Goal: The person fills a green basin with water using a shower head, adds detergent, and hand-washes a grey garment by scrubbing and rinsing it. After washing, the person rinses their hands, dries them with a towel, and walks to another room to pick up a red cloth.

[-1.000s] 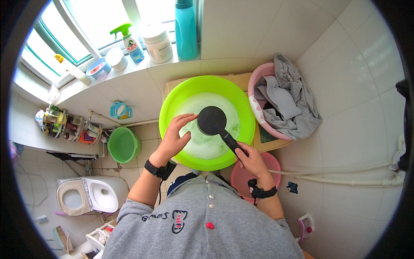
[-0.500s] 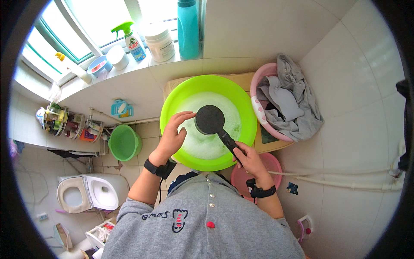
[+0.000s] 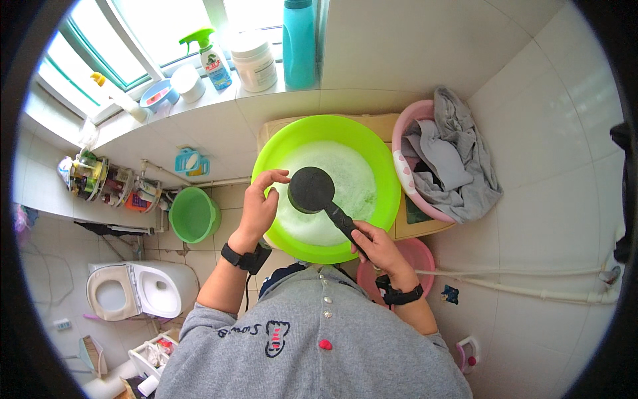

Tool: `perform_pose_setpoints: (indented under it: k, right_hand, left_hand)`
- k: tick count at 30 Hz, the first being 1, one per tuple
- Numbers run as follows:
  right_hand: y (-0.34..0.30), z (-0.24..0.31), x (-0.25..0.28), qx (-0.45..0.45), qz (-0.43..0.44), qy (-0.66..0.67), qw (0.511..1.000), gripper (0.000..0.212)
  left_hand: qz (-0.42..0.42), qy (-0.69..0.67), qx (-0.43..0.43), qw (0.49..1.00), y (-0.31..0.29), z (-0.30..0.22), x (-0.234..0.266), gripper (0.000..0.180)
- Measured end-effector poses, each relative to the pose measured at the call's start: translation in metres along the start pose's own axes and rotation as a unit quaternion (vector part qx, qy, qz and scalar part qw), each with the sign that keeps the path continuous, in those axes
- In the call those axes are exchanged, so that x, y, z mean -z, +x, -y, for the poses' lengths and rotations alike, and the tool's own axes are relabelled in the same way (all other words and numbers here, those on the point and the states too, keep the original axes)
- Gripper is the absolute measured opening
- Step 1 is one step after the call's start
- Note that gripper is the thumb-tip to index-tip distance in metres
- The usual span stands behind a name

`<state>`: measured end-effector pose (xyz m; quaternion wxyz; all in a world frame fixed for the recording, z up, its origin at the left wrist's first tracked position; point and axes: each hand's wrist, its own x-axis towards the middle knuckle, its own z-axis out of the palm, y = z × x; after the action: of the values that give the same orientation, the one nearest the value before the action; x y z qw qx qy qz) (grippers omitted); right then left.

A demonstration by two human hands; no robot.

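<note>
Shower head (image 3: 311, 189) hovers over suds (image 3: 349, 163) in the lime-green basin (image 3: 389, 193), handle (image 3: 342, 223) slanting toward the near right rim. The right hand (image 3: 380, 247) has its grip wrapped round that handle; the left hand (image 3: 258, 205) is loosely spread alongside. I'd keep it level.

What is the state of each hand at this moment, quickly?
Left hand: open, holding nothing, near the black shower head.
Right hand: closed, holding the shower head's handle.
</note>
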<state>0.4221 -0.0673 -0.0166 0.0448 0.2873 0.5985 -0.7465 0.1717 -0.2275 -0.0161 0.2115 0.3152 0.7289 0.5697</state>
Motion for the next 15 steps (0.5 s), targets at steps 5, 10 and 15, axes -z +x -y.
perform_pose_setpoints:
  k: [5,10,15]
  right_hand:
    - [0.000,-0.002,0.004,-0.010,-0.014,-0.033,0.999,0.040]
    - [0.001,-0.009,0.007,-0.004,-0.042,-0.044,0.998,0.041]
    - [0.000,-0.015,0.008,0.002,-0.065,-0.032,0.997,0.043]
  left_hand:
    - [0.009,-0.003,0.005,1.000,0.000,0.008,-0.002,0.032]
    - [0.025,0.011,0.027,0.999,-0.002,0.009,-0.006,0.036]
    - [0.040,0.006,0.023,0.999,-0.003,0.003,-0.012,0.043]
